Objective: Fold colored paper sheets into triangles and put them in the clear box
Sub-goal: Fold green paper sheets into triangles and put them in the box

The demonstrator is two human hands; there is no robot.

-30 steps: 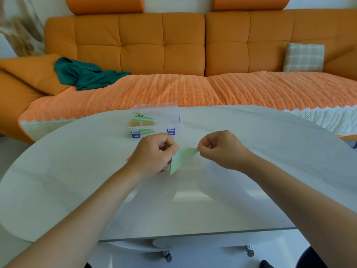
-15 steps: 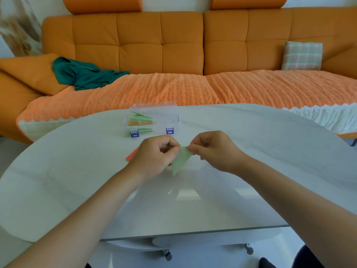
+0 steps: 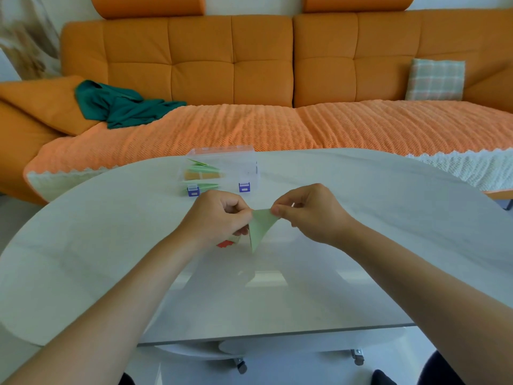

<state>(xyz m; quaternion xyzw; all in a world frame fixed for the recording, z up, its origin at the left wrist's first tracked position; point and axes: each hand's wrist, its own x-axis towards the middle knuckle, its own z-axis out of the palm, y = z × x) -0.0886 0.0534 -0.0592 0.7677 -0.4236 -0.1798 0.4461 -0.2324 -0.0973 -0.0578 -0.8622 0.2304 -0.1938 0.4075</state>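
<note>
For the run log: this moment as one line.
step: folding | left hand: pinches green paper triangle | right hand: pinches same triangle | clear box: holds folded papers

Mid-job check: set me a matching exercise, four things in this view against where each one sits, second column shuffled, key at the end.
Things
1. light green folded paper triangle
2. clear plastic box with purple latches
3. crumpled teal cloth
4. pale plaid cushion

Places
A. right end of the orange sofa
B. far part of the white table
C. pinched between the left hand and the right hand
D. left end of the sofa seat

Pairs: 1-C, 2-B, 3-D, 4-A
</note>
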